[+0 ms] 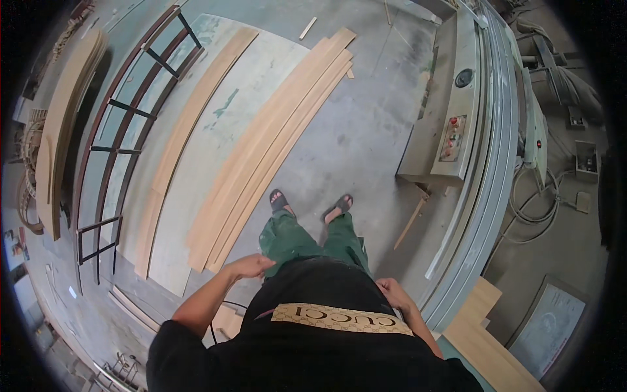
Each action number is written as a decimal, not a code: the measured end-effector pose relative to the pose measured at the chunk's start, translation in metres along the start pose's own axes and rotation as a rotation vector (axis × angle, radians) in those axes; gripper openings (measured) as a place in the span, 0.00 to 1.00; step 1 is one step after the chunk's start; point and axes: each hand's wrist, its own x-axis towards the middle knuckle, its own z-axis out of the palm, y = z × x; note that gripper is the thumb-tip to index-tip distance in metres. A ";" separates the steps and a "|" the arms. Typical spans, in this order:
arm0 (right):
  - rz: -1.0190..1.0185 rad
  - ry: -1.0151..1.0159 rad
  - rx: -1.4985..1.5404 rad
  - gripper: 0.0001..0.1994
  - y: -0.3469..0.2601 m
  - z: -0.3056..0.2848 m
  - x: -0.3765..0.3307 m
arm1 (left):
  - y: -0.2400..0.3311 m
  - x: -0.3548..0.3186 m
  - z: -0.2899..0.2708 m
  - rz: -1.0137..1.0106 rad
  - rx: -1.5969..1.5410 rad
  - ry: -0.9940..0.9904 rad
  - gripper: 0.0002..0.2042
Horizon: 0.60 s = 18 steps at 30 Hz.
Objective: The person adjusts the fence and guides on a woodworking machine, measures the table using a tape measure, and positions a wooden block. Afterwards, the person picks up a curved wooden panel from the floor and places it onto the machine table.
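Observation:
My left hand [253, 266] is beside my left thigh, its fingers curled together, with nothing seen in them. My right hand [393, 293] hangs close to my right hip, its fingers bent in and partly hidden; no object shows in it. Ahead of my left hand, long light wooden boards [274, 140] lie stacked and slightly fanned on a pale sheet [225, 108]. A separate row of wooden board [196, 127] runs parallel farther left. My right hand is nearest to the long metal rails of a machine [480, 196], without touching them.
A dark metal frame [110, 149] and a stack of curved-looking panels [62, 140] stand at the left. The machine's control panel [452, 138] has red buttons. Coiled cables [539, 196] lie beyond it. More boards [486, 320] are at lower right; a thin stick [410, 222] leans below the machine.

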 end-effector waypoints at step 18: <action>-0.323 -0.204 -0.613 0.18 -0.120 -0.311 0.139 | 0.234 0.101 0.007 0.056 0.001 0.275 0.27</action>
